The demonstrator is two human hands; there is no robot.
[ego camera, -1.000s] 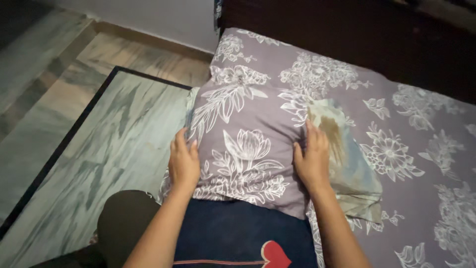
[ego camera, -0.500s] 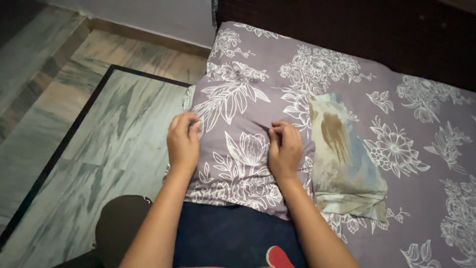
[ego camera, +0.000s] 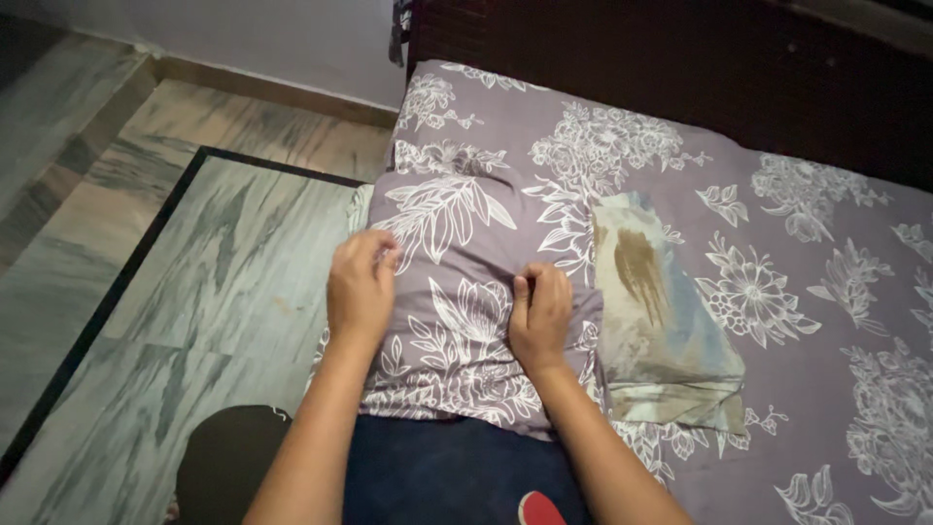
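Observation:
A pillow in a mauve case with white flower print (ego camera: pixel 457 228) lies at the left edge of the bed, its near end against my body. My left hand (ego camera: pixel 360 287) grips the fabric at the pillow's left side, fingers curled into it. On the middle of the pillow my right hand (ego camera: pixel 540 313) pinches a fold of the case, fingers closed. A folded cloth with pale blue and brown patches (ego camera: pixel 661 311) lies flat on the sheet just right of the pillow.
The bed sheet (ego camera: pixel 807 292) has the same mauve flower print and spreads to the right. A dark wooden headboard (ego camera: pixel 680 68) runs along the far side. Grey-green marble floor (ego camera: pixel 194 292) with a dark inlay line lies to the left, below a white wall.
My right hand left the patched cloth and moved left onto the pillow, closing on its case. My left hand slid up the pillow's left side and curled into the fabric.

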